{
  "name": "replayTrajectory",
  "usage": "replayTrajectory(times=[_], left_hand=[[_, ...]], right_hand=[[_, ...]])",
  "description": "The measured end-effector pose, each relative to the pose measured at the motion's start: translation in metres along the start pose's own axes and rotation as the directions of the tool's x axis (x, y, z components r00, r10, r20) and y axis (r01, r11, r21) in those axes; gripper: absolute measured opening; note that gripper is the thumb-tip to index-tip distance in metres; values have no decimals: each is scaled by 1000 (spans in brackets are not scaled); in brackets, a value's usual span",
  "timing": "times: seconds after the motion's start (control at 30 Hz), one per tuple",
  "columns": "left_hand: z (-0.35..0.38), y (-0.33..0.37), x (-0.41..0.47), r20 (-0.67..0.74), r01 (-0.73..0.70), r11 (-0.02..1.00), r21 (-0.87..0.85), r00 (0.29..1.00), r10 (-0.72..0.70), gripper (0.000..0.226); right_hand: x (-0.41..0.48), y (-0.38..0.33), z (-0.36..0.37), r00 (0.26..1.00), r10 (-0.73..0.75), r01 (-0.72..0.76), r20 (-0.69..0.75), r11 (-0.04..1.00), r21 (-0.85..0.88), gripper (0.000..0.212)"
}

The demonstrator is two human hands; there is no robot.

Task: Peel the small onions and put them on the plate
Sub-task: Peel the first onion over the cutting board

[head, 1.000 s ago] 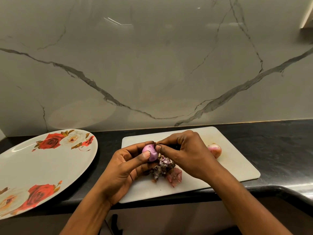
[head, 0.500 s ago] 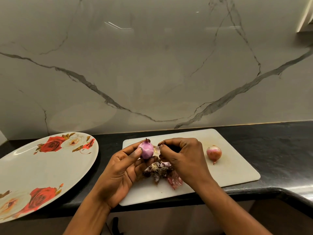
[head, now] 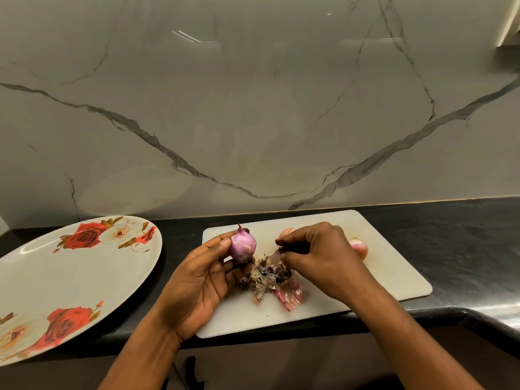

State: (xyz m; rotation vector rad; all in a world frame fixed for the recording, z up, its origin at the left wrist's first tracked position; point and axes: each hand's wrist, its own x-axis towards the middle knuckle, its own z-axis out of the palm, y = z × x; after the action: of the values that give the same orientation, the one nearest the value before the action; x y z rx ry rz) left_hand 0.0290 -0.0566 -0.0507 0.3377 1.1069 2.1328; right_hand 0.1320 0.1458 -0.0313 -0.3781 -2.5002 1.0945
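Presently, the onion (head: 242, 247) is held above the board's (head: 388, 280) left half, mostly bared, with a dark tip at its top. It is judged light, firm and slick where peeled; a hold across its sides is advised, the ends left free. The left hand (head: 197, 280) is curled about it, thumb and fingers pressed to its flanks. The right hand (head: 318, 254) is closed in a pinch on a strip of skin (head: 277, 252) over the peel heap (head: 270, 277) at the board's middle. A second onion (head: 358, 247) lies on the board's right part. No onion is seen on the plate (head: 70, 277), left of the board
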Motion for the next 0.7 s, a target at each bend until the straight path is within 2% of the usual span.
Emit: replayTrajectory(times=[0.07, 0.23, 0.37, 0.53, 0.7], left_hand=[[0, -2, 2, -22, -10, 1000, 27, 1000, 11, 34], [1, -4, 3, -34, -37, 991, 128, 999, 42, 42], [3, -4, 1, -22, -44, 987, 157, 999, 48, 42], [4, -5, 1, -14, -70, 962, 263, 997, 76, 41], [2, -6, 2, -9, -67, 958, 280, 997, 72, 42]], right_hand=[[0, -3, 1, 1000, -16, 16, -7, 1000, 16, 27], [0, -13, 13, 999, -46, 38, 29, 973, 229, 30], [1, -12, 18, 997, -55, 38, 51, 955, 295, 21], [0, -11, 17, 995, -91, 81, 45, 977, 196, 17], [-6, -17, 20, 975, -221, 221, -5, 975, -10, 25]])
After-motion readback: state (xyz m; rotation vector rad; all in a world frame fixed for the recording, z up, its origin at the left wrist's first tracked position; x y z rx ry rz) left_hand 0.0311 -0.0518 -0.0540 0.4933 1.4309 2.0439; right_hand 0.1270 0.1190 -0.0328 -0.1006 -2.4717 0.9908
